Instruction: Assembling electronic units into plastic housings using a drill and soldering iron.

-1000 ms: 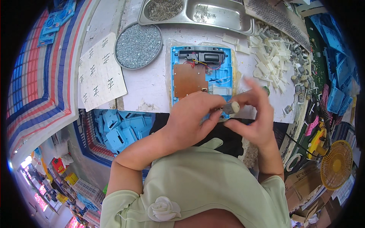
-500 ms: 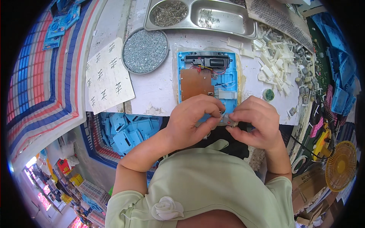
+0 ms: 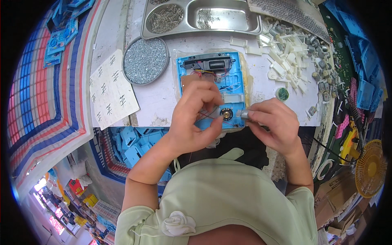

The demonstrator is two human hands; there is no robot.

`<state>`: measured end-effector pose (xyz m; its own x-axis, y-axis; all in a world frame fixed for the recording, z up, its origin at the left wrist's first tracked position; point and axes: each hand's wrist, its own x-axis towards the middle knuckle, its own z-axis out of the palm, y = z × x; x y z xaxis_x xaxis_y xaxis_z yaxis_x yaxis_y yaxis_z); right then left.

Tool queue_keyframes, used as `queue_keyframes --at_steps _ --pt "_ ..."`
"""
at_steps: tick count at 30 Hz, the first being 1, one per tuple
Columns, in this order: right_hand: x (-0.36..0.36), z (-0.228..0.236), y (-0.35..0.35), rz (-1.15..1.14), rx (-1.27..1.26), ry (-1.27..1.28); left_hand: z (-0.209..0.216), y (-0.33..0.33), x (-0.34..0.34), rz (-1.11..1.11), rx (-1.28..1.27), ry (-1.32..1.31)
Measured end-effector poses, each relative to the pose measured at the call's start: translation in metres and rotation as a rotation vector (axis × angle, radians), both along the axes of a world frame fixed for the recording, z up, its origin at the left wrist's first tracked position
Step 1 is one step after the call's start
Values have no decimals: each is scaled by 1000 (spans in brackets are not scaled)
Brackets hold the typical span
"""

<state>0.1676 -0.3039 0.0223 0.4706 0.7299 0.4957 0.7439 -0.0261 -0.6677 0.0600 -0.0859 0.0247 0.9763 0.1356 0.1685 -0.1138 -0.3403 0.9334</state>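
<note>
The blue plastic casing (image 3: 239,77) lies open on the table in front of me. Inside it are a black battery-holder-like part (image 3: 208,63), a brown circuit board (image 3: 188,79) partly covered by my hand, a white plastic piece (image 3: 233,98) and a round black speaker-like part (image 3: 226,114). My left hand (image 3: 194,110) is over the casing's left side, fingers curled and thumb apart from them. Thin dark wires (image 3: 207,113) run beside its fingers; their ends are hidden. My right hand (image 3: 275,122) pinches a small silver motor (image 3: 244,114) at the casing's lower right edge.
A round tray of small screws (image 3: 145,61) and a marked paper sheet (image 3: 110,87) lie left. Behind is a metal tray (image 3: 224,34) with springs. White plastic parts (image 3: 290,57) and grey motors (image 3: 322,77) are heaped right, near a green roll (image 3: 282,94). Blue casings (image 3: 134,153) fill a bin below.
My hands have parted: the left has moved left and up over the casing, the right keeps the motor. The speaker-like part has come into sight. The whole view has shifted slightly.
</note>
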Motion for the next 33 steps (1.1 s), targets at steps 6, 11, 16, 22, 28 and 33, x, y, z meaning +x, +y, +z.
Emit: queue_keyframes --at_steps 6,11,16,22,28,33 --pt "15 -9 -13 -301 78 265 -9 -8 41 68 762 -172" --pt "23 -10 4 -346 -87 413 -14 3 22 -27 691 -300" --pt "36 -12 28 -177 -228 41 -19 18 -11 4 710 -183" --pt "35 -10 43 -209 -307 -75 -22 16 -15 14 612 -135" --pt "35 -8 47 -203 -370 3 -9 29 0 110 458 -130" --pt "41 3 49 -211 -430 -82 -14 37 28 293 467 -98"
